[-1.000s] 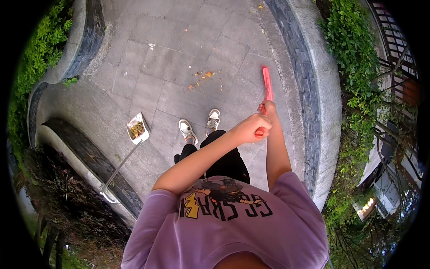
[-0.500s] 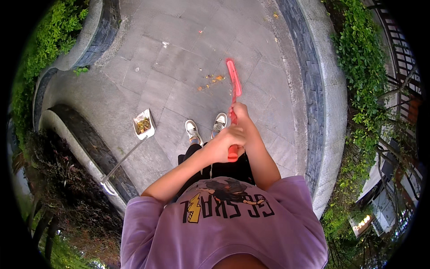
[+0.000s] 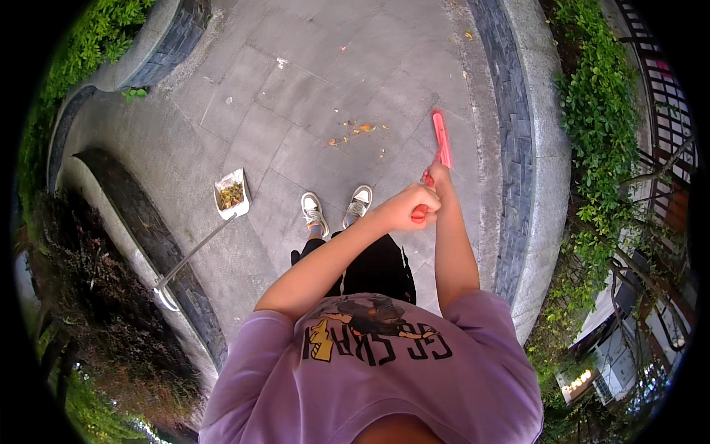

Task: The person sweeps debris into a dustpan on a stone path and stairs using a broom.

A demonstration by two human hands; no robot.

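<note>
Both hands are wrapped round the red handle of a broom. My left hand (image 3: 411, 207) grips its top end, close in front of my body. Further down the handle, my right hand (image 3: 438, 177) is closed on it too. The pink head of the broom (image 3: 441, 138) is out to the front right, near the paving's right border. Left of it, a scatter of dry yellow-brown leaves (image 3: 362, 129) lies on the grey paving. A white long-handled dustpan (image 3: 242, 200) stands on the ground to my left, with leaves and debris in it.
The dustpan's pole (image 3: 194, 251) leans toward a low curved wall (image 3: 122, 214) on the left. Another curved stone wall (image 3: 543, 170) runs along the right, with green shrubs (image 3: 599, 126) behind it. My shoes (image 3: 313, 210) are on the paving between the dustpan and the broom.
The broom and both hands have swung to the right, away from the leaf scatter. Both hands keep their hold on the handle. The dustpan stays on the ground.
</note>
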